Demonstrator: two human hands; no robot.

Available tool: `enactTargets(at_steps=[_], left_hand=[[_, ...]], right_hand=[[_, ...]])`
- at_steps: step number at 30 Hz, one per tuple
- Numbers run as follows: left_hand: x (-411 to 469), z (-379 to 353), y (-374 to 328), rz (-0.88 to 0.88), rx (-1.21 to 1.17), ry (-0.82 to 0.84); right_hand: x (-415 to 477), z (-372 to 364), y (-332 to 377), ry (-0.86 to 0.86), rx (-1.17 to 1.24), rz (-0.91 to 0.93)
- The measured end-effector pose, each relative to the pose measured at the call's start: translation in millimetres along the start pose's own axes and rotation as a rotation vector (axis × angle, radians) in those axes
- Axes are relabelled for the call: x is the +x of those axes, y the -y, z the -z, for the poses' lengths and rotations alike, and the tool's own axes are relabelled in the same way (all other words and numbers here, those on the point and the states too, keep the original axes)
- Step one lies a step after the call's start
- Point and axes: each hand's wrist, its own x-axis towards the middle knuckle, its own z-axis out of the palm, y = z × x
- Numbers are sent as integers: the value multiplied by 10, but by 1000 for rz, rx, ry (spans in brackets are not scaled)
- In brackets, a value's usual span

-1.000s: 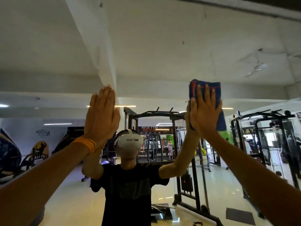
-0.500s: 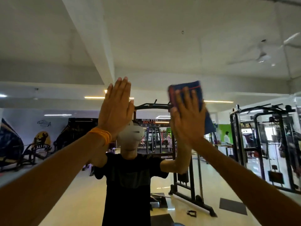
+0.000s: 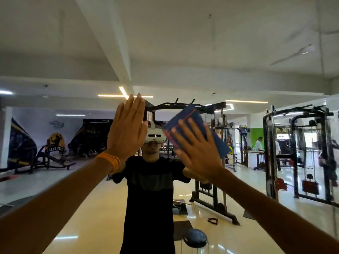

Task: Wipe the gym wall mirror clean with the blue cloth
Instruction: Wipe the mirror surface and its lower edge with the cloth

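right hand (image 3: 197,151) flat, fingers spread, pressing the blue cloth (image 3: 194,131) onto the mirror (image 3: 55,52); cloth sticks out past fingertips.

This is a gym, seen reflected in a large wall mirror (image 3: 183,43). A black cable machine (image 3: 215,197) with pull-up handles on top stands in the middle of the frame. A rack (image 3: 295,153) hung with red weight blocks stands at right. At left a bench machine (image 3: 49,162) sits before a wall mural (image 3: 56,140) of a flexing bodybuilder. A cable handle (image 3: 212,221) lies on the glossy cream floor (image 3: 102,208), and strip lights (image 3: 245,101) cross the ceiling.
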Motion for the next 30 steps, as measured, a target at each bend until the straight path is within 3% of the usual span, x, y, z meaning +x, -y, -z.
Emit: enactTargets(at_steps=[2,3,4,7,8,9,12,14,16,18,20,21,22,24,26,27,28,30], left_hand=[[-132,-40,-91,-4,-25,2],[-189,-56,-127,-5,-29,-1],[-232,-66,-155,-5,-31,-6],[-289,-74,-202,11,-46,-12],[-294,-71,-209,16,-43,-9],[-294,-70,-212,17,-38,-6],[-325,-62,-240,12,-47,-4],[-394,-76,-288,-2,-48,14],[-493,-104,-337,-25,-41,31],[-567,-129,-381,-29,-28,31],[-599,-137,-400,-17,-29,31],[-600,-136,-405,-15,-32,32],[-596,-135,-406,-16,-30,33],[-595,-134,-400,-22,-19,39],[-611,-150,-383,-25,-20,43],[-611,-155,-377,-28,-22,37],[-604,-156,-374,-29,-23,28],[-592,-153,-374,-33,-27,15]], right_hand=[[-192,-12,-213,44,-63,221],[-179,-18,-417,43,-103,213],[-123,-9,-604,19,-120,109],[8,114,-805,-122,24,-536],[-27,107,-648,-141,56,-617],[-136,44,-416,-126,45,-573],[-603,-108,236,23,23,63],[-644,-131,64,45,-23,256],[-522,-102,-306,29,-65,104],[-409,-10,-602,-56,-20,-275],[-357,33,-505,-140,86,-601],[-365,2,-331,-144,100,-659],[-405,-35,-113,-110,93,-611],[-564,-88,163,-22,99,-276],[-659,-59,-14,17,50,29],[-641,-44,-231,-3,18,40],[-601,-39,-457,-36,-7,-66],[-529,25,-816,-111,41,-539]])
